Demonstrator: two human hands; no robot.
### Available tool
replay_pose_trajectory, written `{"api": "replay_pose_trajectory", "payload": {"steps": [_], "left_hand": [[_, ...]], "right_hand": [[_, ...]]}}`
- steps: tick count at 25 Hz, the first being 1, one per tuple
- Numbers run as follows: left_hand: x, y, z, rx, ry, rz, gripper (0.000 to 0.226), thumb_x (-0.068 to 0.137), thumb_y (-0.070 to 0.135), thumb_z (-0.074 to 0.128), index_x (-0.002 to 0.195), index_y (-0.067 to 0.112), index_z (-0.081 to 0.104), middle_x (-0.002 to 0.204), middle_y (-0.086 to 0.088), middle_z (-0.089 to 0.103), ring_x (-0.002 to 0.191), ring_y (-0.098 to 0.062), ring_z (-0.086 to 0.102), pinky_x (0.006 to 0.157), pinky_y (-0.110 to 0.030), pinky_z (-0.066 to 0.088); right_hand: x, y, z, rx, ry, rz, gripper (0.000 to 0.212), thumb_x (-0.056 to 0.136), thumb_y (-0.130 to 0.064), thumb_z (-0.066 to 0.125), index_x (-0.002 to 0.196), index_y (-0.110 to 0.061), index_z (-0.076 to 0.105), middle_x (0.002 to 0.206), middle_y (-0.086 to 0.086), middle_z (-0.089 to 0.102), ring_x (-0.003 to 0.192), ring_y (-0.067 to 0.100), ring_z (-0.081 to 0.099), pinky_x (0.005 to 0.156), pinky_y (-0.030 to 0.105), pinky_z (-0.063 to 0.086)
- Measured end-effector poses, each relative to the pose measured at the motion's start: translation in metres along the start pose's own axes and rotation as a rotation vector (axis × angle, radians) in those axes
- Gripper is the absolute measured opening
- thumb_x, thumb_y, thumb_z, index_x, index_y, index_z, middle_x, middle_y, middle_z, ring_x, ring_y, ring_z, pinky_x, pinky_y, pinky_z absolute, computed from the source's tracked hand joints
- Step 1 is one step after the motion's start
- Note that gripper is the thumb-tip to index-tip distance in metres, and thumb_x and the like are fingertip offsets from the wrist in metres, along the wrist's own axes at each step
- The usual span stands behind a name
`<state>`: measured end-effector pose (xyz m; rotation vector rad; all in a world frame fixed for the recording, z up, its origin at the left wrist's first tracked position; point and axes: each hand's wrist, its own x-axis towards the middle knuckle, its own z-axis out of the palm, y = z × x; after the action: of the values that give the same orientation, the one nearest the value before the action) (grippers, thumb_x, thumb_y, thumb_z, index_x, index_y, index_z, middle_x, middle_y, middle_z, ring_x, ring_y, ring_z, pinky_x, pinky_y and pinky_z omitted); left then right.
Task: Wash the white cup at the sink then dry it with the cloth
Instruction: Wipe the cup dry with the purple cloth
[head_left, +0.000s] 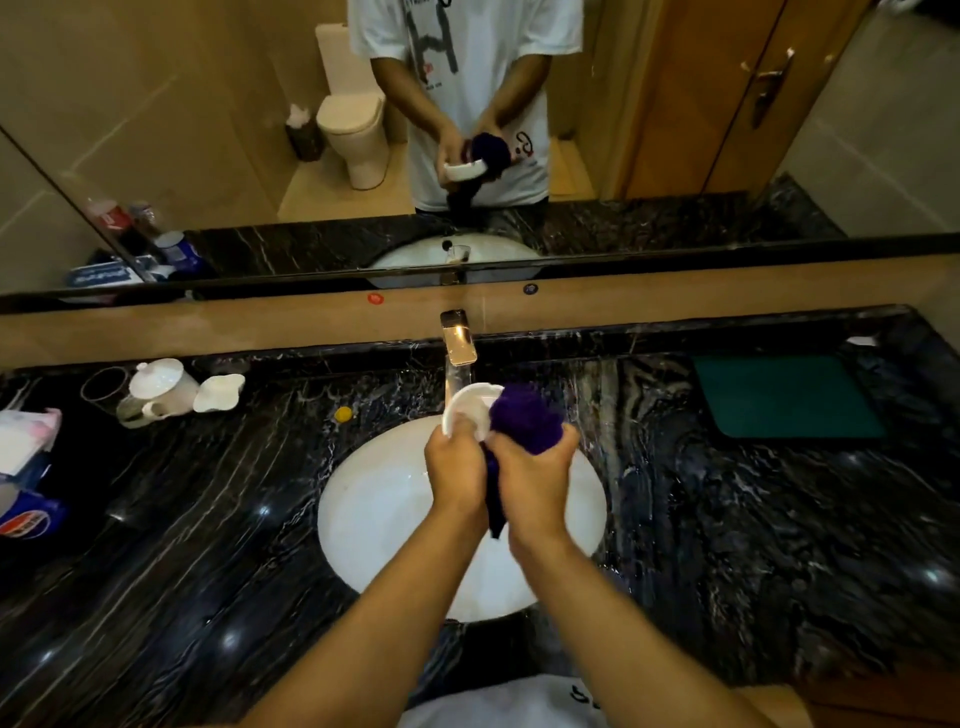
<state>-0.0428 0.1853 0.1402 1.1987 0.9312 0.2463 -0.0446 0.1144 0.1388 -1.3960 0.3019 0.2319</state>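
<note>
White cup (467, 405), held over the sink (374, 499) just before the tap (458, 338), mouth tilted rightward: left hand (454, 462) grips its rim; right hand (535, 467), touching alongside, clutches purple cloth (524, 418) bunched against the opening.

We see glossy black veined stone counter (727, 519), smooth white glazed sink (374, 519), shiny metal tap (458, 340), fuzzy purple cloth (524, 421), glossy white cup (467, 408), matt green mat (784, 397) at right.

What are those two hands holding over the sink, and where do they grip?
The left hand grips the white cup at its side by the rim. The right hand clutches the bunched purple cloth around its middle, against the cup.
</note>
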Motion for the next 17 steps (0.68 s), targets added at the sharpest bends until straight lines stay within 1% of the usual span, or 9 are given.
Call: {"api": "replay_pose_trajectory", "payload": {"steps": [2, 4, 6, 8, 10, 11, 13, 15, 17], "left_hand": [[0.002, -0.008, -0.001, -0.183, 0.062, -0.121, 0.020, 0.102, 0.021, 0.050, 0.100, 0.016, 0.069, 0.091, -0.010, 0.075, 0.082, -0.026, 0.072, 0.064, -0.034, 0.058], [0.010, -0.011, -0.010, -0.185, 0.046, -0.116, 0.020, 0.106, 0.024, 0.048, 0.098, 0.020, 0.066, 0.093, -0.011, 0.073, 0.084, -0.028, 0.070, 0.066, -0.036, 0.059], [0.021, -0.015, -0.020, -0.137, -0.013, -0.085, 0.023, 0.109, 0.030, 0.044, 0.108, 0.020, 0.065, 0.100, -0.012, 0.071, 0.089, -0.031, 0.068, 0.068, -0.039, 0.058], [0.032, -0.021, -0.024, -0.103, -0.136, -0.090, 0.029, 0.110, 0.029, 0.042, 0.128, 0.014, 0.059, 0.112, -0.013, 0.067, 0.101, -0.035, 0.065, 0.063, -0.041, 0.060], [0.036, -0.030, -0.017, -0.057, -0.258, -0.128, 0.029, 0.110, 0.025, 0.043, 0.134, 0.012, 0.055, 0.122, -0.014, 0.061, 0.108, -0.037, 0.062, 0.059, -0.039, 0.063], [0.036, -0.035, -0.010, -0.020, -0.307, -0.137, 0.028, 0.110, 0.024, 0.045, 0.133, 0.012, 0.055, 0.124, -0.013, 0.060, 0.109, -0.037, 0.061, 0.060, -0.040, 0.064], [0.032, -0.045, 0.008, 0.047, -0.382, -0.152, 0.029, 0.109, 0.023, 0.046, 0.134, 0.012, 0.056, 0.127, -0.013, 0.059, 0.112, -0.038, 0.061, 0.063, -0.042, 0.065], [0.026, -0.050, 0.030, 0.058, -0.443, -0.171, 0.027, 0.109, 0.023, 0.048, 0.131, 0.013, 0.059, 0.127, -0.013, 0.060, 0.111, -0.036, 0.061, 0.062, -0.040, 0.064], [0.020, -0.053, 0.054, 0.066, -0.482, -0.178, 0.021, 0.108, 0.023, 0.048, 0.122, 0.015, 0.063, 0.126, -0.014, 0.061, 0.108, -0.034, 0.062, 0.060, -0.037, 0.064]], "right_hand": [[-0.005, 0.010, 0.004, -0.032, -0.047, 0.009, 0.061, 0.062, -0.025, 0.083, 0.110, -0.037, 0.048, 0.103, -0.006, 0.073, 0.088, 0.006, 0.073, 0.069, 0.022, 0.059], [0.006, 0.007, -0.009, -0.080, -0.163, 0.080, 0.063, 0.059, -0.024, 0.084, 0.111, -0.035, 0.052, 0.106, -0.005, 0.073, 0.090, 0.009, 0.074, 0.069, 0.023, 0.060], [0.017, 0.006, -0.035, -0.118, -0.192, 0.113, 0.066, 0.056, -0.024, 0.084, 0.114, -0.030, 0.054, 0.107, 0.000, 0.073, 0.091, 0.015, 0.075, 0.068, 0.028, 0.060], [0.022, 0.005, -0.057, -0.100, -0.093, 0.155, 0.072, 0.056, -0.028, 0.083, 0.123, -0.023, 0.055, 0.111, 0.007, 0.073, 0.096, 0.024, 0.074, 0.078, 0.041, 0.060], [0.026, 0.007, -0.080, 0.118, -0.028, 0.226, 0.070, 0.063, -0.033, 0.077, 0.127, -0.008, 0.061, 0.109, 0.018, 0.073, 0.091, 0.030, 0.072, 0.078, 0.043, 0.059], [0.028, 0.007, -0.093, 0.272, -0.024, 0.244, 0.061, 0.068, -0.034, 0.070, 0.120, -0.003, 0.067, 0.102, 0.021, 0.072, 0.085, 0.032, 0.071, 0.075, 0.041, 0.059], [0.033, 0.002, -0.118, 0.445, 0.025, 0.249, 0.037, 0.080, -0.028, 0.057, 0.103, -0.006, 0.076, 0.092, 0.020, 0.074, 0.078, 0.030, 0.072, 0.069, 0.038, 0.060], [0.041, -0.004, -0.140, 0.416, 0.121, 0.202, 0.025, 0.089, -0.014, 0.053, 0.106, -0.013, 0.072, 0.093, 0.015, 0.076, 0.077, 0.026, 0.074, 0.066, 0.036, 0.060], [0.055, -0.009, -0.161, 0.276, 0.203, 0.108, 0.025, 0.094, -0.006, 0.058, 0.117, -0.015, 0.060, 0.096, 0.009, 0.077, 0.077, 0.020, 0.076, 0.062, 0.033, 0.060]]}}
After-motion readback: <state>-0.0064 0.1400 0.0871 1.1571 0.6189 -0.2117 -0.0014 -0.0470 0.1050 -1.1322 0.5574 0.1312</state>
